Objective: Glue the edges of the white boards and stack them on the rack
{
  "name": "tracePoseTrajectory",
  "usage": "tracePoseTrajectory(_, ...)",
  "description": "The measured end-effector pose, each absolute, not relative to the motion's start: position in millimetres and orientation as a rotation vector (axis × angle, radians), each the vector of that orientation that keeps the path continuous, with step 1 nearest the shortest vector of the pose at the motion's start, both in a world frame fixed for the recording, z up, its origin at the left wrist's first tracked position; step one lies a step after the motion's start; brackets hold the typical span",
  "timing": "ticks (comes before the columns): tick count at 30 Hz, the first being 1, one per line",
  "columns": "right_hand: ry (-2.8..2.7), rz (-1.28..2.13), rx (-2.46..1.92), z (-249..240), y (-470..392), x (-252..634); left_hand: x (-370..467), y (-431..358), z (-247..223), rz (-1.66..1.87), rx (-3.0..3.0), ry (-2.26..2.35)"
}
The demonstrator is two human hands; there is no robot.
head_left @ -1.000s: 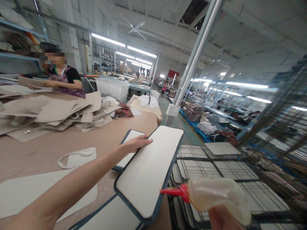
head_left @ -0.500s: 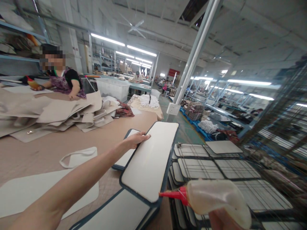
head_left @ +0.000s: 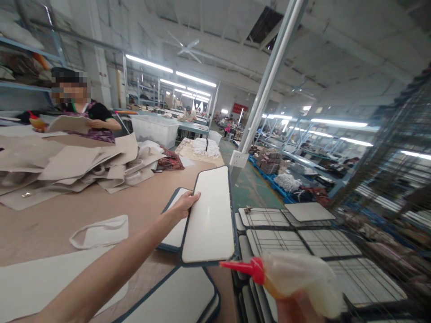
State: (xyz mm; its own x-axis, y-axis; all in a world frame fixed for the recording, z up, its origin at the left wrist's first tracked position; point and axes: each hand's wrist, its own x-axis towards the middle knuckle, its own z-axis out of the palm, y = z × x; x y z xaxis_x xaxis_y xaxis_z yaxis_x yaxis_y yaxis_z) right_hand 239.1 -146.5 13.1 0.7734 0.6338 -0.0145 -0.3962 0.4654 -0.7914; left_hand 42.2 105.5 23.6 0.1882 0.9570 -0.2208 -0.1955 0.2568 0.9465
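Observation:
My left hand (head_left: 187, 202) grips the left edge of a white panel with a dark blue border (head_left: 210, 220), thumb on its face. The panel is tilted up over the table's right edge. In my right hand (head_left: 296, 307), low on the right, is a translucent squeeze bottle (head_left: 299, 278) with a red nozzle (head_left: 239, 267). The nozzle tip points left, just below the panel's lower right corner. Behind the held panel lies another bordered panel (head_left: 173, 229), and a small stack of them (head_left: 175, 294) is nearer to me.
Beige pieces (head_left: 74, 161) are heaped on the brown table (head_left: 30, 224), with a white looped strap piece (head_left: 104, 233) nearer. Wire racks holding panels (head_left: 276, 242) stand at right. Beyond the table a person (head_left: 101, 119) handles a beige piece. A pole (head_left: 259, 98) rises ahead.
The held panel has turned more upright and separated from the near stack. The bottle's nozzle has shifted slightly left. Across the table, the person now holds up a beige piece.

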Motion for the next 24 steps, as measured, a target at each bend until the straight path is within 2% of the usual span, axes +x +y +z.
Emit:
tracePoseTrajectory(3,-0.341,0.656,-0.801,38.0,-116.4,246.9,50.9,96.6,23.3,1.037,0.959,1.043)
tracePoseTrajectory(9,-0.491,0.395,-0.799,62.5,-68.1,280.0,65.3,58.8,32.5,0.948,1.071,0.910)
tracePoseTrajectory(19,-0.574,0.394,-0.877,38.1,-72.5,294.6,62.9,42.6,34.1,0.820,1.101,0.838)
tracePoseTrajectory(24,-0.542,0.435,-0.969,6.5,-94.7,281.0,63.9,45.3,30.8,0.814,1.086,0.860)
